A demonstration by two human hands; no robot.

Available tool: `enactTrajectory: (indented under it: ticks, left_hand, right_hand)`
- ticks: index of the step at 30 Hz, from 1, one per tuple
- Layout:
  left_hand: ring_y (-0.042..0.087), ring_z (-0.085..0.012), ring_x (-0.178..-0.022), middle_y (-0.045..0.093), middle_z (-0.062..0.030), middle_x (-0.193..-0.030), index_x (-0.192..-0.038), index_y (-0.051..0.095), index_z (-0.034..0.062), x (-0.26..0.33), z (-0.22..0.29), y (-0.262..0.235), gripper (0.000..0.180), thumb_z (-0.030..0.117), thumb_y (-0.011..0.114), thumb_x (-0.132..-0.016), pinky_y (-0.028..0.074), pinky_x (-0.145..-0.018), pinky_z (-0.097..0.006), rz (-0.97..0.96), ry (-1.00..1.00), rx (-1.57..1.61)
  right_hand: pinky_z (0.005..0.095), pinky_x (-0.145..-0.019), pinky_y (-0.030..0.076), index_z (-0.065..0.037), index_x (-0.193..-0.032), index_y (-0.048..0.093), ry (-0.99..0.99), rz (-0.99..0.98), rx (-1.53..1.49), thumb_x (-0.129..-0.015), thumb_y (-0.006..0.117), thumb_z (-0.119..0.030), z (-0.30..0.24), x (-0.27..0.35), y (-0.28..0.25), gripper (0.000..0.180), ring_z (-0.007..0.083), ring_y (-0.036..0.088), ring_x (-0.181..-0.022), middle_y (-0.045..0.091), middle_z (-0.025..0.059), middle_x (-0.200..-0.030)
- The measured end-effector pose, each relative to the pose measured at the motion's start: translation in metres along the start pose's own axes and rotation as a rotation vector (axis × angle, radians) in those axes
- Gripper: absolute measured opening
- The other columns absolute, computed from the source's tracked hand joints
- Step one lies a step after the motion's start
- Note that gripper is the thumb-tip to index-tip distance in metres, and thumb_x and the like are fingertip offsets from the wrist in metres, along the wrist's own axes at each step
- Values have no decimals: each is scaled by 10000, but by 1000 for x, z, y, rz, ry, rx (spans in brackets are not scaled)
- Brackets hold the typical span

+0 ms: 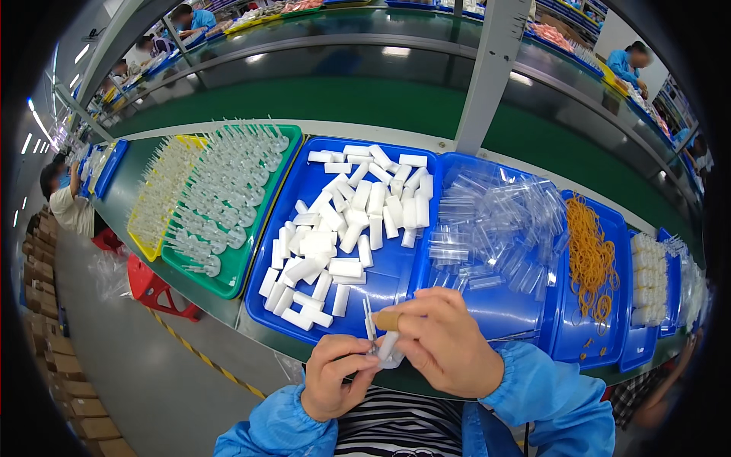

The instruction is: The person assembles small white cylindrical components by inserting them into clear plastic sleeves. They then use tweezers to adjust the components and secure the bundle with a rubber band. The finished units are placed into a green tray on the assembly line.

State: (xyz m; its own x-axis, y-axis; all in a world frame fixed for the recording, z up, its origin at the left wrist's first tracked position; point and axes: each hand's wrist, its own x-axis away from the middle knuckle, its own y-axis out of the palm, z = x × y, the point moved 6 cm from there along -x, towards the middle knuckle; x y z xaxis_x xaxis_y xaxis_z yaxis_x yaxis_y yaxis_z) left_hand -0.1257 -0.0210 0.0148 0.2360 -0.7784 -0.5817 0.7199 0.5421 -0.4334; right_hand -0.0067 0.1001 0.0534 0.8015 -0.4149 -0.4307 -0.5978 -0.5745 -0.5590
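White blocks [375, 198] look matt, smooth — clear tubes [457, 251] glossy plastic; blue trays [392, 266] shiny plastic — blue sleeves [533, 381] creased cloth.

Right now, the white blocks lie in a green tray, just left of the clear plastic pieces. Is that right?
Not quite: the head view shows the white blocks in a blue tray, not a green one, just left of the clear plastic pieces.
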Motion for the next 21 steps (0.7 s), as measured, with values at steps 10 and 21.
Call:
enactTrajectory:
  ticks: [10,21]
  left_hand:
    - [648,-277,-913,641,-131,-1074,-1071,585,62,3,-4,-5,483,-86,820,-676,541,-755,-350,59,-4,32]
    - [607,-257,-825,616,-119,-941,-1008,629,52,23,-21,-47,406,-70,794,-659,492,-722,-342,220,-143,-234]
  right_hand:
    - [428,-892,450,-49,-1019,653,-101,4,-1,-809,745,-69,-6,3,8,231,253,614,-1048,683,60,-1049]
    - [344,-834,428,-63,-1141,658,-270,-180,313,-806,619,-72,15,-48,47,337,215,571,-1008,637,48,-1116]
